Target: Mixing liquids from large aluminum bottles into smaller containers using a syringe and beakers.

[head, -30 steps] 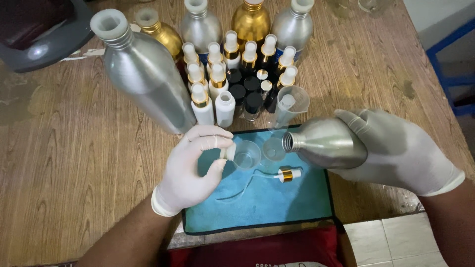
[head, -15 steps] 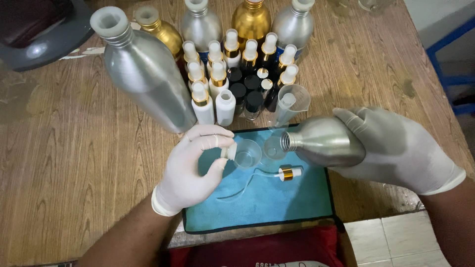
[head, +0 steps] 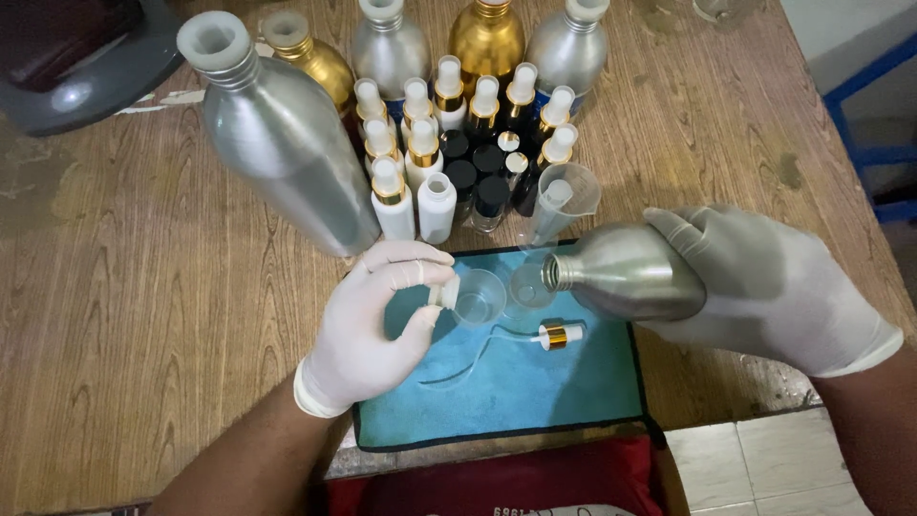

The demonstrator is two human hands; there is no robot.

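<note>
Mid-pour: left hand point(head: 368, 330) pinching cup point(head: 475, 298) over cloth point(head: 535, 392), right hand point(head: 764, 277) clamped on tilted bottle point(head: 626, 272) at three o'clock, no liquid visible, sprayer point(head: 559, 334) off.

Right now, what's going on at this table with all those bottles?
A person in white gloves works over a blue mat. The right hand tips a silver bottle toward a small clear cup, which the left hand steadies. A pump sprayer lies on the mat; many small spray bottles stand behind.
</note>
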